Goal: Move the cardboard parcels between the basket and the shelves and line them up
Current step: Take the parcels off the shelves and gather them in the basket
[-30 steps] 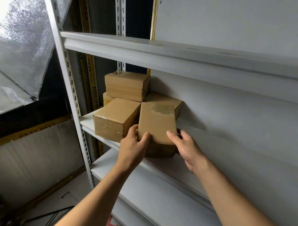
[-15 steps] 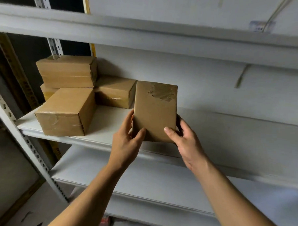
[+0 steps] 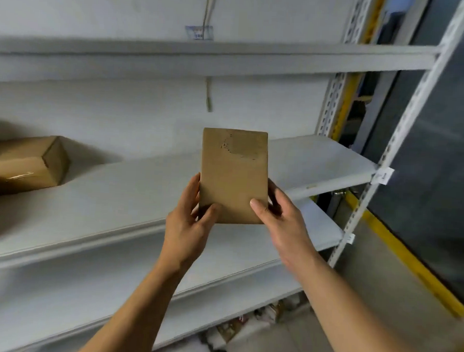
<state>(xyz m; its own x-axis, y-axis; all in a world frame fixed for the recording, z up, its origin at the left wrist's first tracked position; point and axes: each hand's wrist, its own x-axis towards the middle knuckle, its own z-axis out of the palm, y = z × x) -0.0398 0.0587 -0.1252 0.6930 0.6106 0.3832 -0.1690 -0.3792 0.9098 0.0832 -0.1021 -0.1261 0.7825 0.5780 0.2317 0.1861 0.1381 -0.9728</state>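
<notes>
Parcel (image 3: 233, 176) (label torn off) held two-handed.

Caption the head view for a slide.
Both hands, left and right, hold a parcel upright before a white shelf.

A small label (image 3: 199, 32) sits on the white wall (image 3: 100, 7) with a thin cable (image 3: 208, 93) hanging below it. Yellow stripes (image 3: 405, 252) edge the grey floor (image 3: 375, 272) beside dark glass panels (image 3: 439, 147).
</notes>
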